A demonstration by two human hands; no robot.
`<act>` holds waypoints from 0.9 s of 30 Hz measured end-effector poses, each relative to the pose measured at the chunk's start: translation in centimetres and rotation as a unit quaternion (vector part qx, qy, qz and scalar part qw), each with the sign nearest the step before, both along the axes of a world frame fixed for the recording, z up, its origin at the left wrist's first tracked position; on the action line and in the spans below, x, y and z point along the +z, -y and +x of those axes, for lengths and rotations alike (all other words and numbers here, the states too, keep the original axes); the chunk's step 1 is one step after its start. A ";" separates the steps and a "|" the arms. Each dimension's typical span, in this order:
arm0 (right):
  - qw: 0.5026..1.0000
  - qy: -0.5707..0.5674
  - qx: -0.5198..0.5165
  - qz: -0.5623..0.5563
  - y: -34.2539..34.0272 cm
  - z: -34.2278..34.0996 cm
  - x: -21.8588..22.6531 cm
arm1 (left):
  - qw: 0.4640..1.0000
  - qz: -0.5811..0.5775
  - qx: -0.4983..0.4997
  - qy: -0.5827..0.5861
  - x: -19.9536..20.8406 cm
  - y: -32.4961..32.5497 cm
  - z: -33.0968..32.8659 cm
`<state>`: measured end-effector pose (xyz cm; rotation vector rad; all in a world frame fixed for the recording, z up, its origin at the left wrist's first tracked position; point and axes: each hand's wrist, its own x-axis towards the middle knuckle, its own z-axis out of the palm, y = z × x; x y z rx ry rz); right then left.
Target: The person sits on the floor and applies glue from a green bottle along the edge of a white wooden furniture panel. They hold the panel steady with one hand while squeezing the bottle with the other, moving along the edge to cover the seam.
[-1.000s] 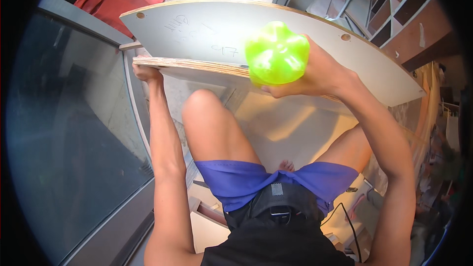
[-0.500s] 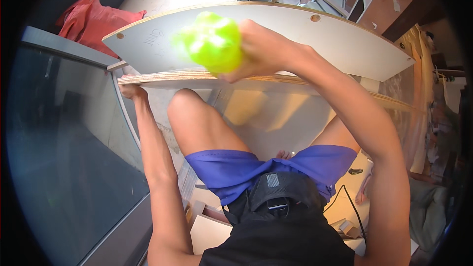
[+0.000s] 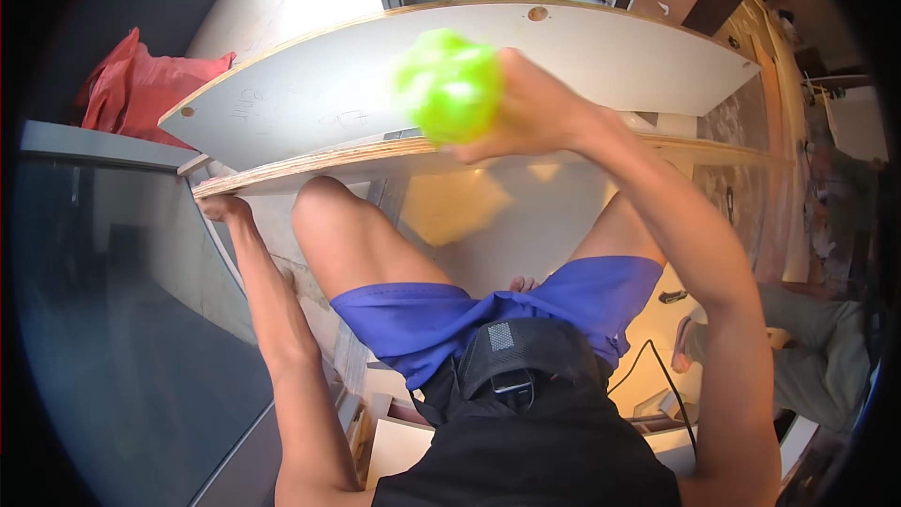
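My right hand is closed round a bright green plastic bottle, held with its lobed base toward me. The bottle's lower end is hidden behind it, over the upper edge of a plywood-edged panel that stands on edge across my knees. I cannot see whether bottle and edge touch. At the far left end of this panel my left hand grips its corner, with the fingers partly hidden. Just beyond stands a second white panel with slanted ends, pencil marks and round holes.
To the left is a large dark glass-like panel in a grey frame. A red sack lies at the far left. On the right are a person's grey-trousered leg and a black cable on the floor.
The green bottle has moved right along the panel's edge in my right hand. My left hand stays on the panel's left end. The view has shifted, showing more of the person at right.
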<state>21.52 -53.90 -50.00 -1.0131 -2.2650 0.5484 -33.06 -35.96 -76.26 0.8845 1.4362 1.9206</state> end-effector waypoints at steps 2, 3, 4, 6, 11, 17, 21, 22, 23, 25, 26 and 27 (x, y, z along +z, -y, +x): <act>0.997 -0.073 0.008 -0.038 -0.9 -3.1 -0.2 | 1.000 -0.003 0.026 0.015 0.2 -0.3 -0.3; 0.996 -0.073 0.008 -0.044 -1.1 -4.2 -0.1 | 1.000 -0.002 0.015 0.024 0.2 -0.5 -0.3; 0.996 -0.074 0.010 -0.050 -1.4 -5.1 -0.2 | 0.999 -0.002 0.006 0.031 0.1 -0.5 -0.5; 0.995 -0.068 0.022 -0.063 -1.6 -5.7 0.1 | 1.000 -0.005 0.007 0.015 0.5 -0.6 -1.3; 0.999 0.042 -0.016 -0.009 0.5 0.9 -0.2 | 0.999 0.005 -0.012 0.033 0.5 0.3 -0.1; 0.984 0.004 -0.159 -0.082 7.7 11.1 2.0 | 0.999 0.004 0.013 0.044 0.8 0.4 0.6; 0.971 -0.008 -0.179 -0.156 9.3 13.7 2.5 | 0.998 0.037 0.034 0.033 1.3 -0.1 -3.1; 0.965 -0.013 -0.205 -0.165 10.1 13.7 2.3 | 0.999 0.027 0.029 0.034 0.5 0.2 0.3; 0.961 -0.030 -0.217 -0.167 10.1 13.3 2.0 | 0.999 0.010 0.040 0.023 0.8 0.3 0.9; 0.961 -0.067 -0.213 -0.161 9.9 12.4 1.2 | 0.998 -0.022 0.063 -0.002 1.8 0.2 1.9; 0.961 -0.087 -0.210 -0.157 9.6 11.9 0.8 | 0.998 0.009 0.050 0.042 2.3 0.1 2.1; 0.962 -0.087 -0.207 -0.157 9.3 11.3 0.6 | 0.998 0.010 0.043 0.035 2.7 0.2 2.3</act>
